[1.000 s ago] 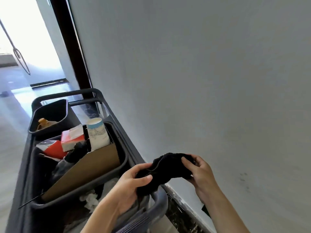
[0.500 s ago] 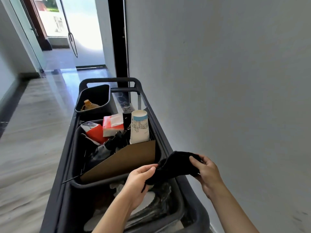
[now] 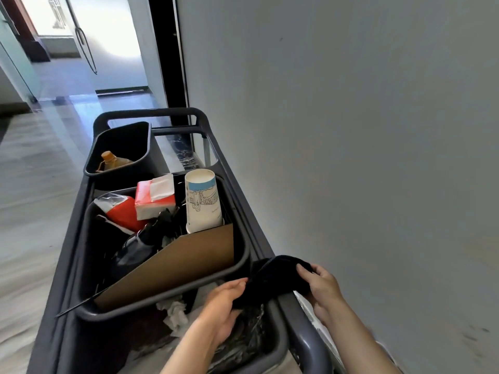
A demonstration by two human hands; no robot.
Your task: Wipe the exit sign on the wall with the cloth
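Note:
A black cloth [image 3: 272, 279] is stretched between both my hands, low over the right rim of a dark grey cart [image 3: 305, 330]. My left hand [image 3: 224, 303] pinches its left end and my right hand [image 3: 322, 287] grips its right end, close to the grey wall [image 3: 364, 130]. No exit sign shows on the wall in this view.
The cart's middle bin [image 3: 240, 255] holds a paper cup [image 3: 202, 201], a red and white tissue pack [image 3: 155, 195] and a cardboard sheet [image 3: 178, 263]. A far bin [image 3: 121, 147] holds an orange-capped bottle [image 3: 109, 159]. A glass door [image 3: 89, 39] stands down the corridor.
The view has swung left and down, bringing the whole cart and corridor into sight. Both hands keep hold of the cloth, which has spread a little wider between them.

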